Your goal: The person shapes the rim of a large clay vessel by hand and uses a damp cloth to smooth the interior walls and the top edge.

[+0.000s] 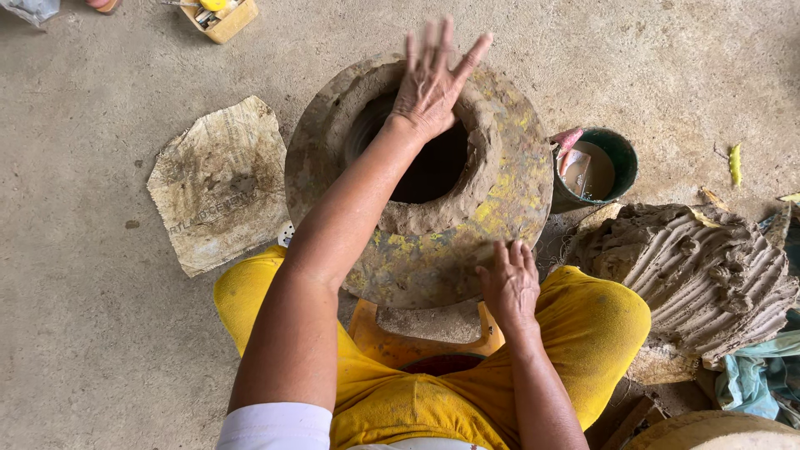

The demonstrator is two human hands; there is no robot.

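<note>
The floor [92, 333] is bare grey concrete, scuffed and dusted with dried mud, and it fills the whole view; no walls show. At the far left top corner a scrap of grey plastic and part of a foot are cut off by the edge. Next to them a small yellow tray [221, 17] of tools is also cropped, its contents too small to make out. Lower down lies a stained, torn piece of cardboard [221, 183], flat on the concrete, just beside the round wheel.

In the middle stands the clay pot [479, 167], a thick muddy ring around a dark opening, sitting on a round yellow-flecked wheel disc [517, 208]. The inside of the pot is black and cannot be read. The left hand [432, 83] hovers over the far rim, fingers spread and loose, gripping nothing; it is blurred, so whether the palm touches the clay cannot be told. The right hand [508, 283] rests on the near edge of the disc, fingers curled down on its surface, pressing rather than grasping. Under the disc an orange stool [417, 337] shows between the person's yellow-clad knees; most of it is hidden.

To the right, a dark green bucket [621, 154] of cloudy water holds a pinkish rag, touching the disc's edge. Further right a ridged heap of wet clay [700, 275] sits on the floor, partly over blue-green cloth [758, 379] cut off at the frame. A pale curved rim at bottom right is too cropped to identify.
</note>
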